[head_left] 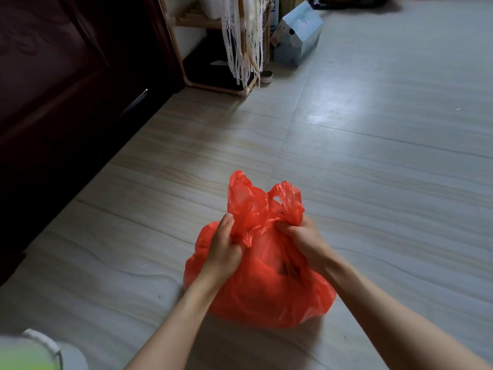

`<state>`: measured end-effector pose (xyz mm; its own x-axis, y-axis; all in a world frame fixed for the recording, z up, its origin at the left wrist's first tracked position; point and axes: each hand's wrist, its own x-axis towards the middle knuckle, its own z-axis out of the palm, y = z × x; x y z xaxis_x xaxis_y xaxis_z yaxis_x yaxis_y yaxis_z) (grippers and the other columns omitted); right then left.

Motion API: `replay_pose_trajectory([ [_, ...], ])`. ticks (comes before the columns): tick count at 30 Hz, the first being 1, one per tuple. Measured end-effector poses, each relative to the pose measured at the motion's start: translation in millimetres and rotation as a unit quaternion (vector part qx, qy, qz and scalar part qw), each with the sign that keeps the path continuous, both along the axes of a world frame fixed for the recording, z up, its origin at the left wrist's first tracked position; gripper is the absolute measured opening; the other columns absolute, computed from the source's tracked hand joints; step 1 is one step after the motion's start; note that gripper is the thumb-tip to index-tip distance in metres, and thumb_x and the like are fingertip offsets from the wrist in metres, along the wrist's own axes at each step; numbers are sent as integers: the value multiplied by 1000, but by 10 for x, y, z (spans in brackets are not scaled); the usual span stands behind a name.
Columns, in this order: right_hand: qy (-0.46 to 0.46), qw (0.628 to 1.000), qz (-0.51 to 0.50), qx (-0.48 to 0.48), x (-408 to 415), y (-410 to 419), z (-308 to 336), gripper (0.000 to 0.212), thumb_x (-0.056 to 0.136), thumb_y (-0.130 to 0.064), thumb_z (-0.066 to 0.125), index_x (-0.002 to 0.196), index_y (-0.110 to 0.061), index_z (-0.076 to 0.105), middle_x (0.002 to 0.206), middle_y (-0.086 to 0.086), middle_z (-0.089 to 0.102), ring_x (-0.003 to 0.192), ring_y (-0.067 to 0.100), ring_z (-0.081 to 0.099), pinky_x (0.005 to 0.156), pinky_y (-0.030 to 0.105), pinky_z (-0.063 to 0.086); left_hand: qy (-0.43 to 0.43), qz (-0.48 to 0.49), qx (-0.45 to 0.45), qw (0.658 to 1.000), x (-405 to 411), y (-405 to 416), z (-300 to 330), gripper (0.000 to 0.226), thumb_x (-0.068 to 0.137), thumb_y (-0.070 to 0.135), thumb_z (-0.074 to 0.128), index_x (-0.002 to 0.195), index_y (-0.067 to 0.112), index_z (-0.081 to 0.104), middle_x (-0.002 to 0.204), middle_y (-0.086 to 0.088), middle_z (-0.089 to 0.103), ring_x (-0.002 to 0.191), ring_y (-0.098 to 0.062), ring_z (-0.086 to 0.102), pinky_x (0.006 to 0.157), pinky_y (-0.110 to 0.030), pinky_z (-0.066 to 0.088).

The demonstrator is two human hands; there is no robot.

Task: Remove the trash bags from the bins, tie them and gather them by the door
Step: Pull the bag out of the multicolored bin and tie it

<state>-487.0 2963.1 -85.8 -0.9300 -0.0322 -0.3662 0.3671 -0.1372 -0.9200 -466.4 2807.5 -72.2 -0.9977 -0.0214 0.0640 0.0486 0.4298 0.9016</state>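
Pale box (297,36), wooden rack (213,44), small tin (266,76)

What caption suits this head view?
Both hands, left and right, grip the red trash bag's handles above the tiled floor.

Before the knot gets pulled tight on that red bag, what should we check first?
1. Left hand grips one handle of the red plastic trash bag: ok.
2. Right hand grips the other handle: ok.
3. Bag rests on the pale tiled floor: ok.
4. Both handle loops stick up free: ok.
5. Knot finished: not ok.
6. Trash fully inside: cannot tell.
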Motion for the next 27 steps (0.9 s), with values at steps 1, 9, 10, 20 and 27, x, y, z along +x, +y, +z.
replay_pose_trajectory([
  [1, -1, 1000, 3, 4, -6, 10, 1, 25, 85, 7, 52, 84, -16, 63, 80, 4, 64, 73, 17, 60, 74, 32, 50, -9, 5, 34, 999, -7, 26, -14, 19, 79, 6, 55, 98, 9, 59, 96, -3, 62, 90, 1, 58, 80, -10, 42],
  [9, 7, 998, 63, -18, -10, 269, 32, 24, 81, 5, 56, 99, -9, 64, 84, 2, 70, 71, 7, 67, 66, 18, 53, -132, 53, 290, 946, -59, 309, 16, 17, 93, 12, 48, 94, 21, 62, 99, 3, 66, 94, -5, 61, 91, -21, 46],
  [10, -4, 997, 76, -30, -14, 315, 42, 26, 79, 3, 59, 101, -11, 62, 86, 4, 70, 71, 9, 67, 66, 18, 55, -152, 78, 323, 931, -66, 330, 35, 19, 93, 12, 48, 88, 19, 64, 92, 2, 68, 90, -10, 64, 88, -24, 49],
  [20, 15, 981, -77, -175, -100, 605, 164, 38, 75, -3, 58, 113, -5, 58, 95, 11, 69, 83, 21, 68, 70, 35, 60, -155, 74, 364, 915, -80, 327, -12, 41, 94, 5, 40, 55, 4, 51, 47, 2, 61, 54, -4, 61, 61, -12, 50],
  [27, 39, 983, -166, -71, -1, 867, 73, 39, 80, -31, 64, 108, -22, 39, 86, -1, 61, 62, 7, 66, 63, 25, 51, -164, 122, 394, 896, -110, 346, -41, 42, 95, 10, 40, 55, 8, 51, 48, 5, 61, 56, -6, 61, 66, -18, 51],
])
